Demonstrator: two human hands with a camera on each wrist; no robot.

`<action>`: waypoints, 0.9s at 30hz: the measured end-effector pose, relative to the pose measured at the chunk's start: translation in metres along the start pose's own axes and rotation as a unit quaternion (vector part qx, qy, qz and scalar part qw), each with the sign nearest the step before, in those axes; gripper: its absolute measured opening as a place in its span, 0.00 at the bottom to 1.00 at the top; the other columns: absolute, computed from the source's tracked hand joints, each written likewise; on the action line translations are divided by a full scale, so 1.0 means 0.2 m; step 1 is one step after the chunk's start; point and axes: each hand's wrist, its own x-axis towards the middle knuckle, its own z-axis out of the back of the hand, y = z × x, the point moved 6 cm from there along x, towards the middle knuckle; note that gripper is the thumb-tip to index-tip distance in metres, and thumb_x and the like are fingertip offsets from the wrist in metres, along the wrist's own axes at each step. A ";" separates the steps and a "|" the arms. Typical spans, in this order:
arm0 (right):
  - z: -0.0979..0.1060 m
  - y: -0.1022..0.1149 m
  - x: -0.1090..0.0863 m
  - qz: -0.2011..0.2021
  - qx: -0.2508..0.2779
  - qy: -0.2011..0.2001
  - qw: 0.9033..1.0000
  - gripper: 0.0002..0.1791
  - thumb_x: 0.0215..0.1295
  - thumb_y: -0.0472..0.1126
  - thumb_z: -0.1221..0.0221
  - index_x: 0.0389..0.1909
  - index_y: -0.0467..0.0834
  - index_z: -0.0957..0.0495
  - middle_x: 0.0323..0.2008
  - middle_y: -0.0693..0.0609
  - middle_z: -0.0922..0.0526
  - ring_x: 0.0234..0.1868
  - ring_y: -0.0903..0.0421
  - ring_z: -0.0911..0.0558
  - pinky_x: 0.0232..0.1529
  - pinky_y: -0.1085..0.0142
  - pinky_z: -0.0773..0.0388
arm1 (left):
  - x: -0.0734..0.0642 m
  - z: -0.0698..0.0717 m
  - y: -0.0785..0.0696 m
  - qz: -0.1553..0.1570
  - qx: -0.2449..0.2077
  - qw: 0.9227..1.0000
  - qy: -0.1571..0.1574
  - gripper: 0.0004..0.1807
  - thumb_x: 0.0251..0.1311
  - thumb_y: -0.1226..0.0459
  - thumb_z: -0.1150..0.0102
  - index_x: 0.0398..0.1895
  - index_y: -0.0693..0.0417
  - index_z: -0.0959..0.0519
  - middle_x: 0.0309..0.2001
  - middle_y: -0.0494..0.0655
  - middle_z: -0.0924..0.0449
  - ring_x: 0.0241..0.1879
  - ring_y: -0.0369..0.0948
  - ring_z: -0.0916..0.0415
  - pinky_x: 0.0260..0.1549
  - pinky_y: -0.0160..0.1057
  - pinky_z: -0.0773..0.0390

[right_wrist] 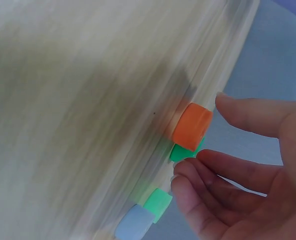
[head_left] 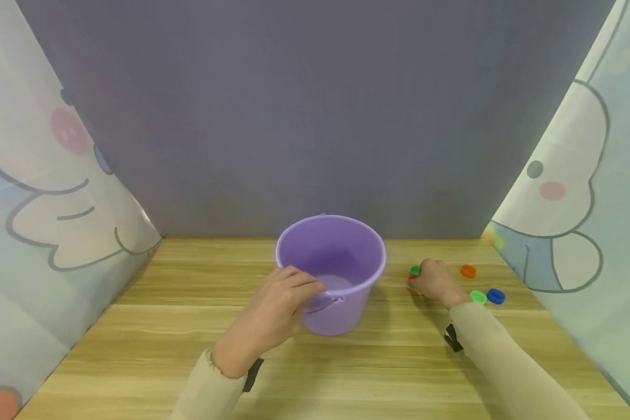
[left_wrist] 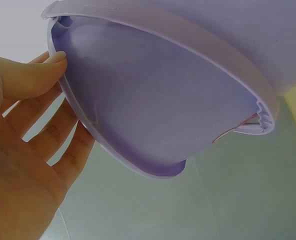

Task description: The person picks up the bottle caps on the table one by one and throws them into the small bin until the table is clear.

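A purple bucket (head_left: pixel 332 312) stands upright on the wooden table. My left hand (head_left: pixel 278 300) grips its near-left rim, the thumb (left_wrist: pixel 35 75) on the inner side and the fingers outside. To the right of the bucket, my right hand (head_left: pixel 437 281) reaches down to a few small bottle caps. An orange cap (right_wrist: pixel 192 126) lies between the spread thumb and fingertips in the right wrist view, with a gap to the thumb. Right behind it sits a green cap (right_wrist: pixel 185 151), also seen as a green cap (head_left: pixel 415 270) past the fingers in the head view.
Beyond my right hand lies another orange cap (head_left: pixel 468 271). A light green cap (head_left: pixel 478 297) and a blue cap (head_left: pixel 496 296) sit beside my right wrist. A grey panel (head_left: pixel 315 116) rises behind the table (head_left: pixel 199 309), with printed cloths (head_left: pixel 562 186) at both sides.
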 end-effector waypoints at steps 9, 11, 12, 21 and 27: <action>-0.03 -0.04 0.02 -0.010 -0.002 0.009 1.000 0.18 0.60 0.42 0.33 0.19 0.44 0.32 0.17 0.52 0.27 0.18 0.58 0.31 0.21 0.68 0.34 | 0.00 0.00 0.00 0.003 0.001 1.000 0.006 0.23 0.47 0.82 0.31 0.43 0.50 0.13 0.42 0.39 0.14 0.43 0.40 0.20 0.47 0.41 0.22; -0.04 -0.04 0.02 -0.010 -0.006 0.010 1.000 0.17 0.60 0.42 0.33 0.20 0.44 0.32 0.17 0.52 0.28 0.19 0.58 0.31 0.21 0.67 0.34 | 0.00 0.00 0.00 0.002 0.000 1.000 0.004 0.23 0.46 0.82 0.32 0.42 0.50 0.13 0.42 0.39 0.14 0.43 0.40 0.20 0.47 0.41 0.22; -0.03 -0.04 0.02 -0.010 -0.007 0.010 1.000 0.17 0.60 0.42 0.33 0.21 0.43 0.31 0.18 0.52 0.28 0.19 0.57 0.31 0.21 0.67 0.34 | 0.00 0.00 0.00 0.002 0.000 1.000 0.003 0.23 0.46 0.82 0.32 0.42 0.50 0.13 0.42 0.39 0.14 0.43 0.40 0.20 0.47 0.42 0.22; -0.03 -0.02 0.02 -0.011 -0.026 0.015 0.999 0.17 0.59 0.39 0.36 0.19 0.46 0.34 0.17 0.54 0.34 0.20 0.57 0.33 0.21 0.67 0.35 | 0.00 0.00 0.00 0.002 0.002 1.000 -0.002 0.22 0.46 0.82 0.32 0.41 0.51 0.13 0.41 0.40 0.14 0.42 0.40 0.20 0.45 0.42 0.22; -0.03 -0.02 0.02 -0.009 -0.024 0.014 1.000 0.17 0.57 0.37 0.39 0.16 0.48 0.37 0.16 0.55 0.36 0.20 0.57 0.35 0.22 0.66 0.38 | 0.00 0.00 0.00 0.003 0.003 1.000 -0.001 0.22 0.46 0.82 0.31 0.41 0.50 0.13 0.41 0.39 0.13 0.42 0.40 0.20 0.45 0.41 0.22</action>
